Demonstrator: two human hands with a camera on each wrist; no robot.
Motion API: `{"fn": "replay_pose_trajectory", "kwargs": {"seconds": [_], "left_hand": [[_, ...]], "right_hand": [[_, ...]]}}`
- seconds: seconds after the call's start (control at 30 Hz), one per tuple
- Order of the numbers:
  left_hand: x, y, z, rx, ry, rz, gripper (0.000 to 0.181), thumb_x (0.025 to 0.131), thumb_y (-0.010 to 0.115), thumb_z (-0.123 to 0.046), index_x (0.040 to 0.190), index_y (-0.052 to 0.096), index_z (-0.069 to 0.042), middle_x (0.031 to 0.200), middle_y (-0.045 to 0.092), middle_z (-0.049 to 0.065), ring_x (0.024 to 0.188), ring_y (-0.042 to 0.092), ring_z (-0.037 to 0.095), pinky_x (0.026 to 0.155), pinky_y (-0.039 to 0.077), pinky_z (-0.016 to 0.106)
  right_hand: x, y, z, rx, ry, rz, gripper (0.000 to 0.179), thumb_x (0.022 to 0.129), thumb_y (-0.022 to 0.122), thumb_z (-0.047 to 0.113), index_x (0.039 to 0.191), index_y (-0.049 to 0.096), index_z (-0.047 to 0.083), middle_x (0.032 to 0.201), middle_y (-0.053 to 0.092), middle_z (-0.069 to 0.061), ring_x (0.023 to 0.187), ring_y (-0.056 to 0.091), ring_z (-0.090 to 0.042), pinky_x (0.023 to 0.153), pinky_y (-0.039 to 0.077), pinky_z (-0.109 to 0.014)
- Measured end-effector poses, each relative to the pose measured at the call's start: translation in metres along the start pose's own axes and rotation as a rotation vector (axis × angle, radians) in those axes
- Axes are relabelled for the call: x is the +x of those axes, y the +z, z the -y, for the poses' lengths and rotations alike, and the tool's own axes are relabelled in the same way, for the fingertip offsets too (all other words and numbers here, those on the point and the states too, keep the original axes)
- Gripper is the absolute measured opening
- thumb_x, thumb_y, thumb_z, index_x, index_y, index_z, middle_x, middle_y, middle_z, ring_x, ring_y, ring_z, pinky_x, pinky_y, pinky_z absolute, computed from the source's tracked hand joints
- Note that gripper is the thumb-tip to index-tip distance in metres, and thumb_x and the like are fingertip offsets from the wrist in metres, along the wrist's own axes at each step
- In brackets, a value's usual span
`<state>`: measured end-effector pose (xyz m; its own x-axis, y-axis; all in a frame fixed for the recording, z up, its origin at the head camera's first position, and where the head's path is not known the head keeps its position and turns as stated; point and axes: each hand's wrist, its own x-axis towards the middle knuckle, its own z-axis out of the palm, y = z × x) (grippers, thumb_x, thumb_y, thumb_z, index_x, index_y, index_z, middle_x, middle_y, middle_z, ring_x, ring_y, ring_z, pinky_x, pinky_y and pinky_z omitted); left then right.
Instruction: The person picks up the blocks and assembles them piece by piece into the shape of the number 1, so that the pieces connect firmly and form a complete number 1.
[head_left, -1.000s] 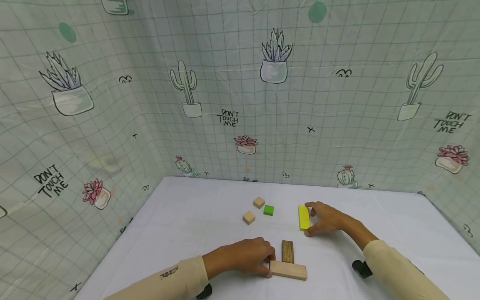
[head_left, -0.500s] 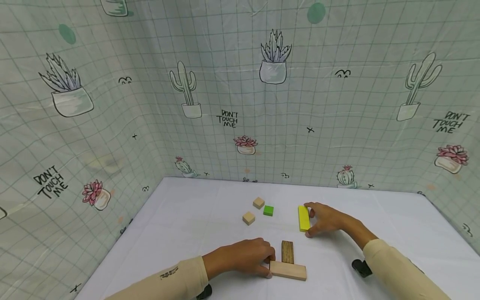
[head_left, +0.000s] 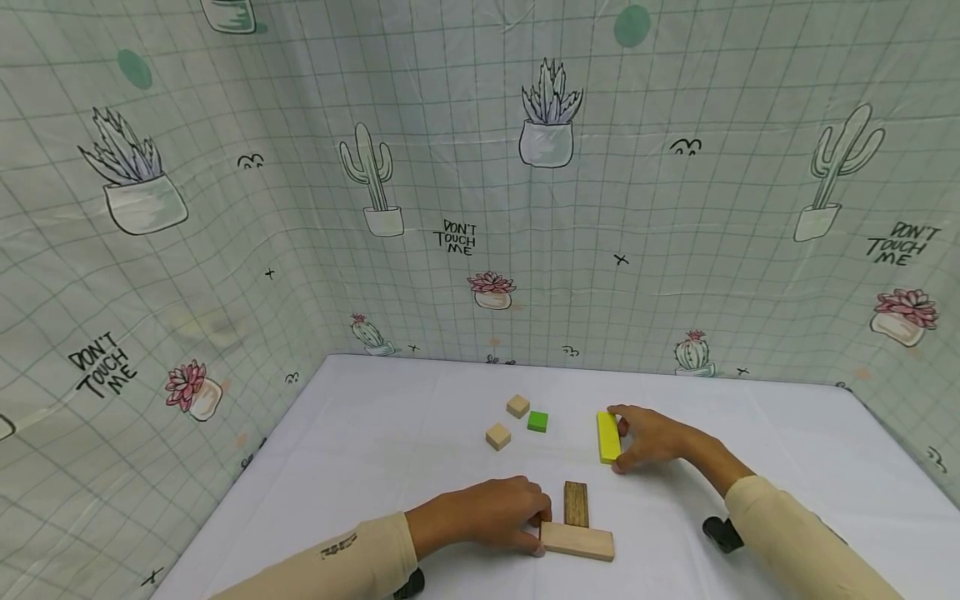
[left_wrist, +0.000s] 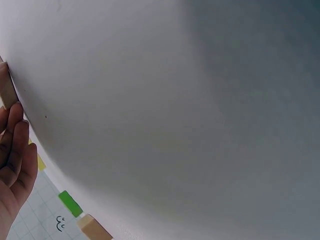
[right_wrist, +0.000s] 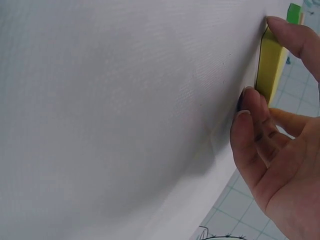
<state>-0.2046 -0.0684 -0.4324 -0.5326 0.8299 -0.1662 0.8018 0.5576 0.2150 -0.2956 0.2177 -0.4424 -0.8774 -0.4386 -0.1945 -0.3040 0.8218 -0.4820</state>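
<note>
At the front of the table, a light wooden block [head_left: 577, 541] lies flat. My left hand [head_left: 491, 515] pinches its left end between thumb and fingertips; the left wrist view shows the same block [left_wrist: 7, 89] between the digits. Touching its back edge is a dark brown wooden block [head_left: 576, 503], pointing away from me. Farther back on the right, my right hand [head_left: 654, 435] grips a yellow block [head_left: 608, 437] by its two ends. In the right wrist view the thumb is at one end of the yellow block [right_wrist: 271, 65] and fingertips are at the other.
A green block [head_left: 537, 421] and two pale wooden blocks, the far one [head_left: 517, 406] and the near one [head_left: 498, 436], lie left of the yellow block. A grid-patterned cloth [head_left: 585, 217] rises behind the white table [head_left: 405, 417]. Black devices [head_left: 723, 534] hang under the wrists.
</note>
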Motion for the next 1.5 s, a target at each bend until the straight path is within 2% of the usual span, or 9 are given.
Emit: {"fn": "replay_pose_trajectory", "kwargs": {"seconds": [0.93,1.5], "left_hand": [[0.0010,0.0006,0.0002,-0.003,-0.011,0.008,0.031,0.083,0.070,-0.040,0.104,0.063,-0.018,0.084,0.053,-0.016,0.079,0.044,-0.004,0.069,0.040,0.012],[0.0018,0.0016,0.0008,-0.003,-0.014,0.006,0.030,0.083,0.071,-0.040,0.103,0.064,-0.019,0.083,0.052,-0.016,0.078,0.044,-0.004,0.068,0.040,0.012]], "right_hand": [[-0.0014,0.0007,0.0016,0.002,0.024,0.008,0.092,0.065,0.085,0.028,0.138,0.037,0.001,0.104,0.054,-0.005,0.091,0.048,-0.021,0.084,0.042,-0.044],[-0.0020,0.0000,0.0021,0.006,0.025,0.009,0.092,0.065,0.085,0.027,0.138,0.037,0.000,0.103,0.054,-0.005,0.091,0.047,-0.021,0.084,0.042,-0.043]]}}
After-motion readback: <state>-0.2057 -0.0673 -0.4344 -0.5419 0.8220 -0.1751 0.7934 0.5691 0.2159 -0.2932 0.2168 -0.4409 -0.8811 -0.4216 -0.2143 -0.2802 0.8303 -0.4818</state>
